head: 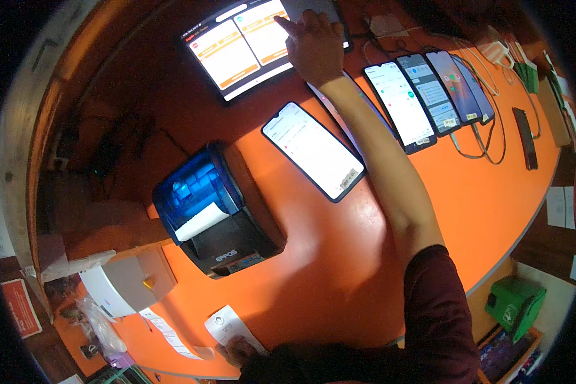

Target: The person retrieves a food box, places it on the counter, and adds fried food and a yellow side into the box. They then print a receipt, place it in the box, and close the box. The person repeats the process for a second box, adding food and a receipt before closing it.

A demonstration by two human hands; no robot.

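Note:
My right hand reaches over a lit tablet at the top, its index finger extended at the screen. Low in the view, my left hand holds a printed paper receipt by its lower part. Between them stands a black receipt printer with a blue translucent lid, a strip of white paper curling from its slot. A lit smartphone lies right of the printer. My right forearm passes over another phone, partly hidden.
Several more phones lie in a row at the upper right, with cables around them. A dark flat bar lies beyond. At the lower left are a white device and a long receipt. A green bag sits below the orange table.

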